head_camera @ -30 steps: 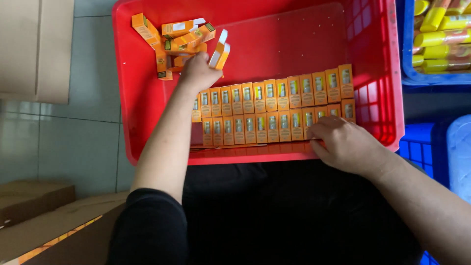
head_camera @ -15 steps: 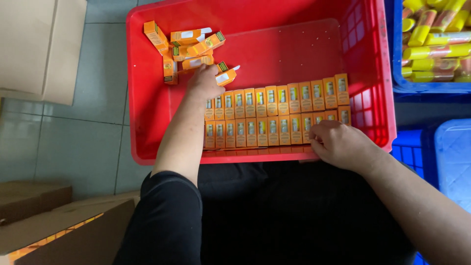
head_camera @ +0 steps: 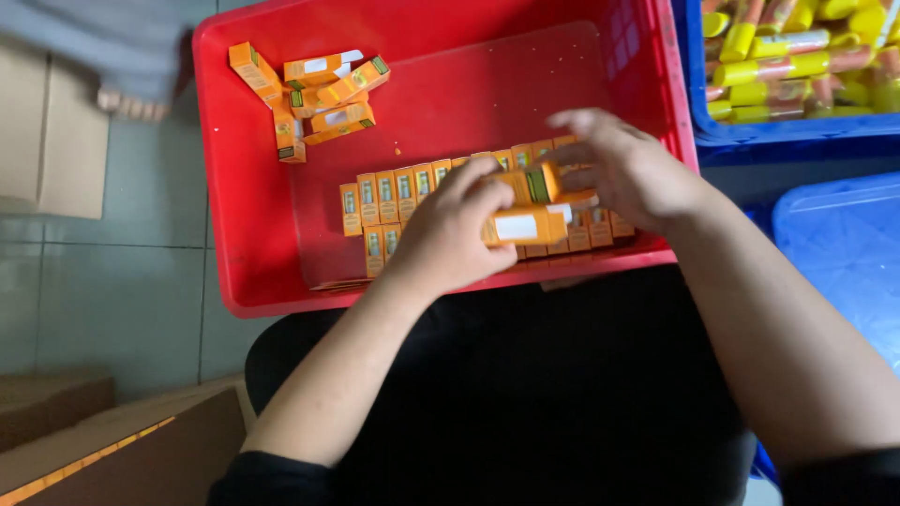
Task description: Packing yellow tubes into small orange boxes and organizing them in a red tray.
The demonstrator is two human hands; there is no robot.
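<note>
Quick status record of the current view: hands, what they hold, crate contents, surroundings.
left hand: holds a small orange box lying sideways, above the packed rows
right hand: fingers spread, touching a second orange box just above the first
red crate: two neat rows of upright orange boxes along the near wall; loose pile of orange boxes in the far left corner
blue bin: to the right, holds yellow tubes
cardboard cartons: near left, on the tiled floor

Even, soft light; right hand (head_camera: 626, 169) motion-blurred.
</note>
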